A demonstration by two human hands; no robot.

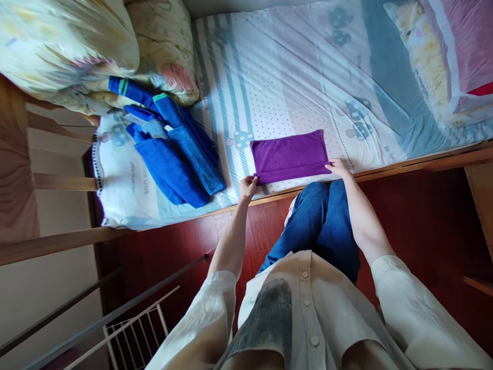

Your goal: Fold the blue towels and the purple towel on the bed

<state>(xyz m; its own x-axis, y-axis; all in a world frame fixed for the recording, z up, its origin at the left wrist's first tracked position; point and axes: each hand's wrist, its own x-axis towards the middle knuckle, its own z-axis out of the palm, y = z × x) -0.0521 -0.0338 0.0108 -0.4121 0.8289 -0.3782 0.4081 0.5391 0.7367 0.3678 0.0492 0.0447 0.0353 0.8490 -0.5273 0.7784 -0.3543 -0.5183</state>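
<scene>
A purple towel (289,151) lies on the bed near its front edge, with a narrow strip folded over along the side closest to me. My left hand (247,187) pinches the towel's near left corner. At the near right corner, my right hand (338,168) grips the same folded strip between thumb and fingers. The towel looks flat and spread between both hands. To the left, a loose heap of blue towels (173,154) rests on the sheet, apart from my hands.
Under the towels is a bed (300,67) with a patterned sheet and a wooden edge. Bulky bedding (69,46) is piled at the back left. A pillow (427,61) and a pink bundle (470,46) lie at right. A white metal rack (134,329) stands low at left.
</scene>
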